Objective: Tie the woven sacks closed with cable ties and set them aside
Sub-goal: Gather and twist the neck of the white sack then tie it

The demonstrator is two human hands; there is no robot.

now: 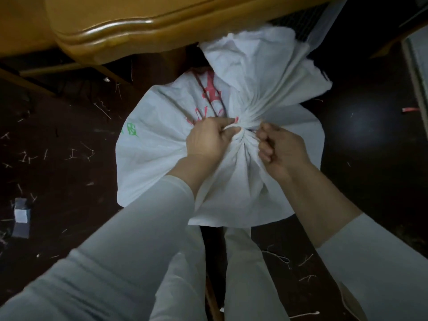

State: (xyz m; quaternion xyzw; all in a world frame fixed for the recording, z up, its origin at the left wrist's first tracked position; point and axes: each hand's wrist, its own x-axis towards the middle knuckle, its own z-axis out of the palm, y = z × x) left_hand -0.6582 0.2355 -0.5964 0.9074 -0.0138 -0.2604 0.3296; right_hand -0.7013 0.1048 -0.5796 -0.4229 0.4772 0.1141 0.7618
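A full white woven sack (157, 144) with red and green print stands on the dark floor in front of me. Its top is gathered into a tight neck (246, 127), and the loose mouth (261, 72) fans out beyond it. My left hand (208, 139) is closed around the neck from the left, with a thin white cable tie (228, 128) looped by its fingertips. My right hand (278, 147) pinches the neck from the right; what its fingers hold is hidden.
A wooden table edge (129, 31) overhangs the sack at the top. Short cut tie ends litter the dark floor (58, 158) to the left and lower right. A small grey and white box (22, 214) lies at the left.
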